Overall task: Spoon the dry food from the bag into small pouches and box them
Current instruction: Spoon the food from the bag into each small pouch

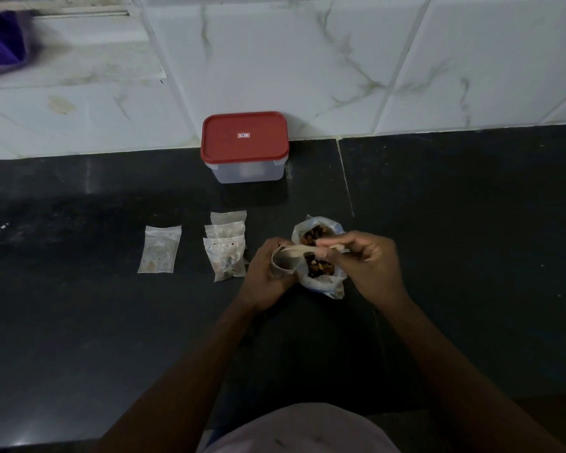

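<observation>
Gaping crinkly pouch (283,264), flat spoon (299,250)

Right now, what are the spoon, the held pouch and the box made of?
The spoon: pale, matte, probably wood, possibly plastic. The pouch in the left hand: thin clear plastic film, crinkled, see-through. The box: translucent frosted plastic, with a smooth red plastic lid.

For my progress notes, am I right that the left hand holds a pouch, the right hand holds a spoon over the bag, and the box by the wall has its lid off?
One detail is wrong: in the head view the box by the wall has its red lid on. The left hand does hold a pouch, and the right hand a spoon over the bag.
</observation>
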{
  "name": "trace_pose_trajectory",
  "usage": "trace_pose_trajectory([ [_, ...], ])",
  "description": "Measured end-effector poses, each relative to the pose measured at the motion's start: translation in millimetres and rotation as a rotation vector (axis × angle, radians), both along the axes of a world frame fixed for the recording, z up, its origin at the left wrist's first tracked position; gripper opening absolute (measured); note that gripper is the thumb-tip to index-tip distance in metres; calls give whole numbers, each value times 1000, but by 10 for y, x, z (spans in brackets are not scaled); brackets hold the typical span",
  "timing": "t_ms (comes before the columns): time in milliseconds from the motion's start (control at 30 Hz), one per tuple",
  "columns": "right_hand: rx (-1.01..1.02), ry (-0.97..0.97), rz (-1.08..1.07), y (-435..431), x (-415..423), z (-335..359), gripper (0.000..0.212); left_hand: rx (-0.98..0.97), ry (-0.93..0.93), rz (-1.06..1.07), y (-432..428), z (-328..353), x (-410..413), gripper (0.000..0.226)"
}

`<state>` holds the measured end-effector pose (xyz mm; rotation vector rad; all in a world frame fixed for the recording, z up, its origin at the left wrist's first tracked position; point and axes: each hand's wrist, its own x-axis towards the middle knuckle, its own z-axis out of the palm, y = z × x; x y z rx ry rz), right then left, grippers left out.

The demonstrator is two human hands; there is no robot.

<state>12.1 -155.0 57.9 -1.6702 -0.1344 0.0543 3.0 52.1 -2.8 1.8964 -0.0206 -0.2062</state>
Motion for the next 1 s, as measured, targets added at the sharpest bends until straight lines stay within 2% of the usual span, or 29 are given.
trace_pose_trajectory([
  [133,191,141,-238,-43,52,-13,9,-39,60,21,10,11,-22,40],
  [200,206,185,-363,-88,99,-34,7,-46,92,39,14,1,-32,41],
  [267,132,178,-398,-152,150,-75,7,-47,133,85,11,21,-51,42],
  [367,-109,103,-334,-227,221,-167,11,-34,179,120,-1,44,-105,41],
  [533,-377,-55,-220,-209,318,-271,17,33,212,63,-27,10,-179,45],
  [700,-464,-126,-193,-130,337,-348,17,85,233,-3,-19,5,-168,39],
  [867,-389,55,-274,-99,328,-384,13,147,274,-54,-38,37,-162,43],
  [1000,-287,235,-319,-56,315,-432,16,121,288,-40,-54,76,-180,41],
])
